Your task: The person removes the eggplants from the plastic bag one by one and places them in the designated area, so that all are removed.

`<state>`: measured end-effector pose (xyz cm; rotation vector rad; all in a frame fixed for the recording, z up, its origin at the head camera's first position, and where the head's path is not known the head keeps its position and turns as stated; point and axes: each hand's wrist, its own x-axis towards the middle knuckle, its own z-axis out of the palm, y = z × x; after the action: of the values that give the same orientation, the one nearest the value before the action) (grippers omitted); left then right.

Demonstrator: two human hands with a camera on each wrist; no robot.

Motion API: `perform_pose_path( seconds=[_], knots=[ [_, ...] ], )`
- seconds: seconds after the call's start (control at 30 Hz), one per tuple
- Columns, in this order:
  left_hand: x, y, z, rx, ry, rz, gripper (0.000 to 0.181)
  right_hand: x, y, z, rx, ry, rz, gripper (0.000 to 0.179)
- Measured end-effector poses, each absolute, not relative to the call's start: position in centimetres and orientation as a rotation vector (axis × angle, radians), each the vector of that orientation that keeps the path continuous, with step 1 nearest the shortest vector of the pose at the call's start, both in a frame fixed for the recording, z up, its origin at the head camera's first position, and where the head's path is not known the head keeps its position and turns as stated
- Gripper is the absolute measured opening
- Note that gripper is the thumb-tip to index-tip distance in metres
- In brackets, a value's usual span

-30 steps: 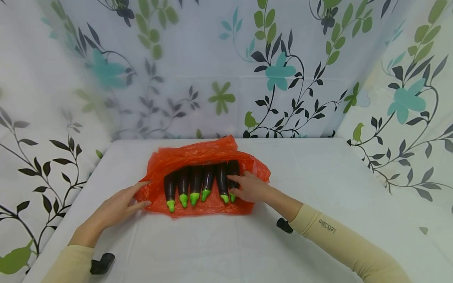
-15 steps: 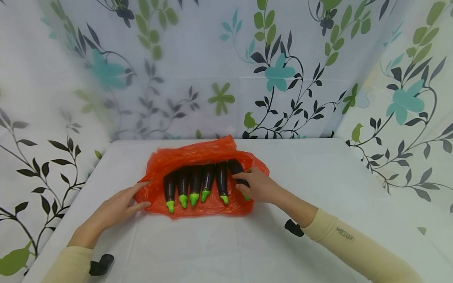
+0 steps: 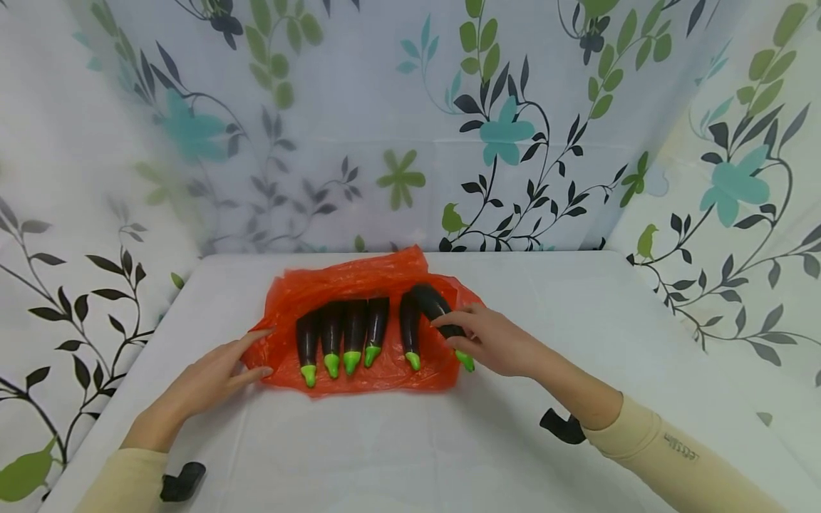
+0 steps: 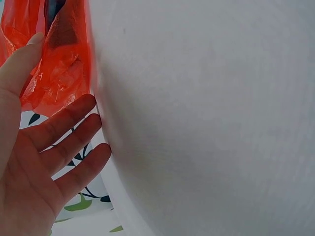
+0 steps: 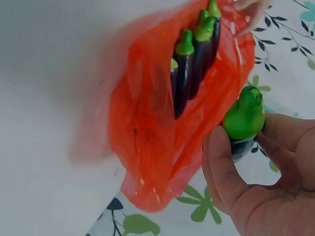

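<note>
Right hand (image 3: 497,342) grips an eggplant (image 3: 437,305) at a red plastic bag (image 3: 359,279) on a white table

A white table (image 3: 333,456) with faint creases fills the lower half of the head view, narrowing toward its straight far edge. Behind it hangs a pale curtain (image 3: 359,107) printed with grey vines, green leaves and turquoise flowers; similar printed panels stand to the left and right, some with green birds. The left part of the back curtain looks hazy.

The crinkled bag lies near the far edge, its mouth facing the person. Inside, five dark purple eggplants (image 3: 355,335) lie in a row, bright green stem ends forward, with a gap before the fifth.

The right hand's thumb and fingers are curled around the sixth eggplant near its green end. It slants across the bag's right side, stem toward the person.

The left hand (image 3: 212,377) is spread, its fingers mostly straight, thumb and a fingertip against the bag's left edge; whether they pinch the plastic, I cannot tell.

Both arms wear cream sleeves (image 3: 680,456), the right one with small lettering. A small black object (image 3: 182,482) shows beside the left cuff, another (image 3: 563,426) beside the right.
</note>
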<state>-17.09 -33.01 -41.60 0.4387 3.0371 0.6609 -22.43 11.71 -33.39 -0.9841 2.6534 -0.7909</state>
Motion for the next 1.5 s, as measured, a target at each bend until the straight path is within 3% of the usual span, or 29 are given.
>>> perform_pose_path(
  seconds=[0.3,0.93,1.5],
  knots=[
    [-17.1,-32.9,-41.5,0.418,3.019,0.685,0.070,-23.3,14.4,-31.9,-0.932,2.800,-0.989,0.037],
    [-17.2,-32.9,-41.7,0.402,3.017,0.677,0.071,-27.8,18.1,-33.0,-0.477,2.764,-1.234,0.048],
    [-17.2,-33.0,-41.7,0.389,3.005,0.691,0.071,-31.0,19.2,-34.3,-0.391,2.754,-1.207,0.047]
  ],
)
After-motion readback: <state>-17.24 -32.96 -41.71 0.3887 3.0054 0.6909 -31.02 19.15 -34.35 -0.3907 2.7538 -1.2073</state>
